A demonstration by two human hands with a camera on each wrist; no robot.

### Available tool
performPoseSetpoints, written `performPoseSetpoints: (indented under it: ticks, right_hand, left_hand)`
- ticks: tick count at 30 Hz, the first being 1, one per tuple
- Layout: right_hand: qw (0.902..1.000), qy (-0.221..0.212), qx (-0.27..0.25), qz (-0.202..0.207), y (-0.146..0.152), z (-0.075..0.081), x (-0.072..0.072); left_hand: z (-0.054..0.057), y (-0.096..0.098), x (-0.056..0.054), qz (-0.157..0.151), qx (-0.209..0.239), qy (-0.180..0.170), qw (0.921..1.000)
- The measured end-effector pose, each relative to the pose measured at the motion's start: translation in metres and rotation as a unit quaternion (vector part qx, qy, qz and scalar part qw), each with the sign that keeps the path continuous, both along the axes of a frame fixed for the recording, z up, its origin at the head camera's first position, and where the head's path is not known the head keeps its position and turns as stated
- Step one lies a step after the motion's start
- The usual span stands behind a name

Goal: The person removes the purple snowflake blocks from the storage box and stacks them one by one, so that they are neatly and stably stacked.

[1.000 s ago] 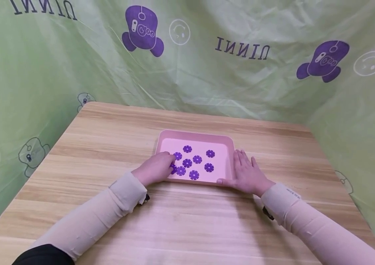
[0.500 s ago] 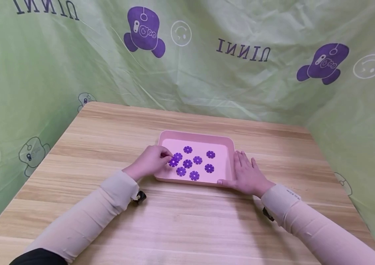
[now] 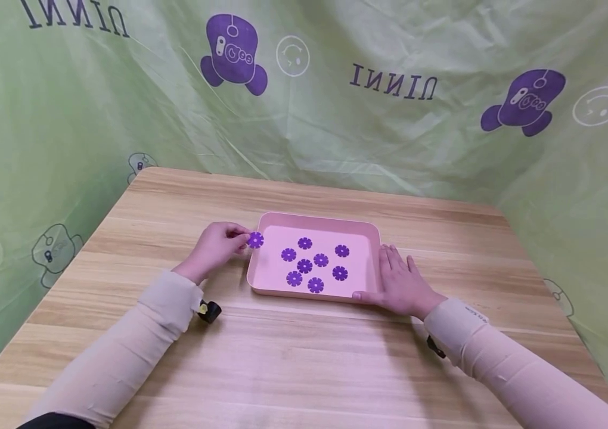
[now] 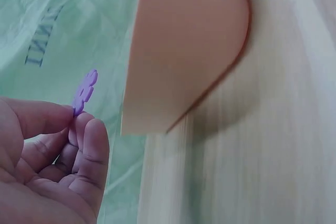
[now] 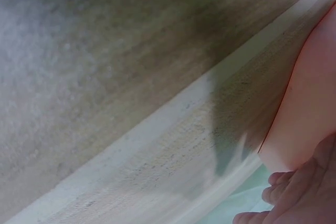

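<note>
Between thumb and finger my left hand pinches a purple notched flower-shaped disc above the left edge of a pink tray. In the left wrist view the same disc shows nearly edge-on, held up beside the tray's outer wall. Several more purple discs lie scattered flat in the tray. My right hand rests against the tray's right side with straight fingers, its thumb at the front rim. The right wrist view shows only part of that hand beside the tray wall.
The tray stands on a wood-grain table. Green printed cloth hangs behind the table and along both sides. A small black device is at my left wrist.
My left hand has lifted a purple disc from the tray's left part and moved it left and away from me, to above the left rim. The right hand has stayed put.
</note>
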State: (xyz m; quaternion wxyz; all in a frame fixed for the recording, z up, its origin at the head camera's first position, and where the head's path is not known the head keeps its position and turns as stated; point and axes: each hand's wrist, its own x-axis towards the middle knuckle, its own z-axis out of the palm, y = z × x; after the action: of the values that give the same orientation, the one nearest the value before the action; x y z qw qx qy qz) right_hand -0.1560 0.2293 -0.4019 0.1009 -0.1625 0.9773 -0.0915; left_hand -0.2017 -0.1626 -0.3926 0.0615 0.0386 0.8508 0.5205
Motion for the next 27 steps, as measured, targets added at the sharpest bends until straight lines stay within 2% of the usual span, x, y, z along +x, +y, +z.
performPoseSetpoints:
  ticks: [10,20,27]
  right_hand:
    - [1.0000,-0.003,-0.001,-0.002,-0.001,0.001,0.002]
    - [1.0000,0.001,-0.003,-0.002,0.000,0.000,0.000]
    - [1.0000,-0.004,-0.009,-0.001,0.000,-0.001,0.000]
  left_hand:
    - [-0.003,-0.039,-0.006,0.044,0.027,-0.049,0.9975]
    - [-0.012,-0.075,-0.013,0.050,0.051,-0.087,0.9936]
    - [-0.018,-0.096,-0.016,0.045,0.027,-0.113,0.9922]
